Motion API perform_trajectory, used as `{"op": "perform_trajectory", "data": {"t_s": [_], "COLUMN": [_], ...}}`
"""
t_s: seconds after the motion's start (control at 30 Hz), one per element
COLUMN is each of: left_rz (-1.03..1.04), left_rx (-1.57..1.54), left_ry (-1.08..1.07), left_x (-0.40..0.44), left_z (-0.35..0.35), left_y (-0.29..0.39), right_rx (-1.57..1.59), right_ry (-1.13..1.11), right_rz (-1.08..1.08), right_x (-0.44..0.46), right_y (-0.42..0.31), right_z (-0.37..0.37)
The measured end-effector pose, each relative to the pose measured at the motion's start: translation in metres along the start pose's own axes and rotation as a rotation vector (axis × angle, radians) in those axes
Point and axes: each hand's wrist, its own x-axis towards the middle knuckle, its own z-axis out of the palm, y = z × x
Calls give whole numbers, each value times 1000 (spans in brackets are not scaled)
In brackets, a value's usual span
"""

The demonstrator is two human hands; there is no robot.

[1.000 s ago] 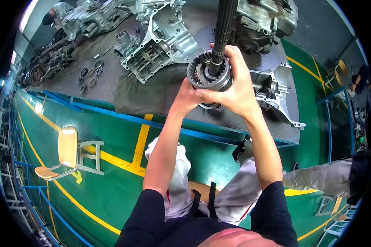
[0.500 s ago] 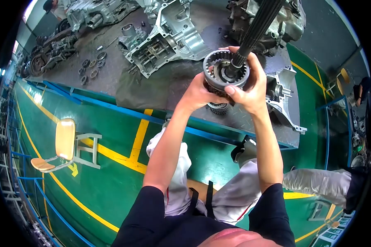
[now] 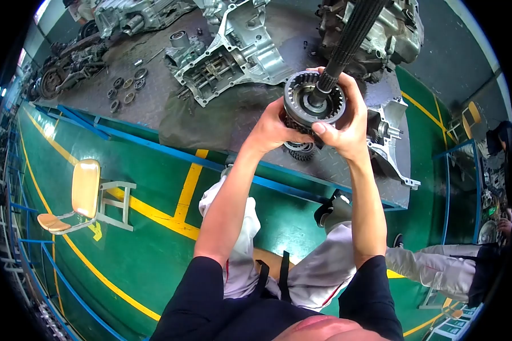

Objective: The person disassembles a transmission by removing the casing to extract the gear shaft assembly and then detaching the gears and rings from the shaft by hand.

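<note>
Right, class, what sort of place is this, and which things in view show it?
Probably a mechanical workshop, perhaps for vehicle gearboxes: an opened metal casing lies on a workbench, loose metal rings sit near it, and yellow lines mark the green floor.

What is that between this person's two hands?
A metal gear assembly, with a dark splined shaft sticking out of it, between the left hand and right hand; the head view shows this.

I see a glossy green floor (image 3: pixel 148 176) marked with broad yellow lines (image 3: pixel 189 188); a dark-topped, blue-framed metal workbench (image 3: pixel 159 85); at left, a pale wooden chair (image 3: pixel 86 187) on grey metal legs. A grey wall (image 3: pixel 461 59) stands upper right.
</note>
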Motion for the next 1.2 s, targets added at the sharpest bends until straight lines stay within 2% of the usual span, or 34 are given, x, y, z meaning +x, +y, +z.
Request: {"op": "perform_trajectory", "data": {"t_s": [0.3, 0.7, 1.0, 1.2], "left_rz": [-21, 27, -1, 29], "left_rx": [-24, 5, 38, -8], "left_ry": [4, 31, 37, 67], "left_x": [0, 3, 0, 0], "left_z": [-3, -4, 0, 1], "left_y": [-4, -8, 2, -1], "right_rx": [14, -22, -188, -451], "right_ry": [-37, 35, 80, 90], "right_rz": [-13, -18, -110, -220], "right_x": [4, 2, 3, -1], "right_y": [1, 4, 1, 6], "right_z": [-1, 2, 6, 5]}}
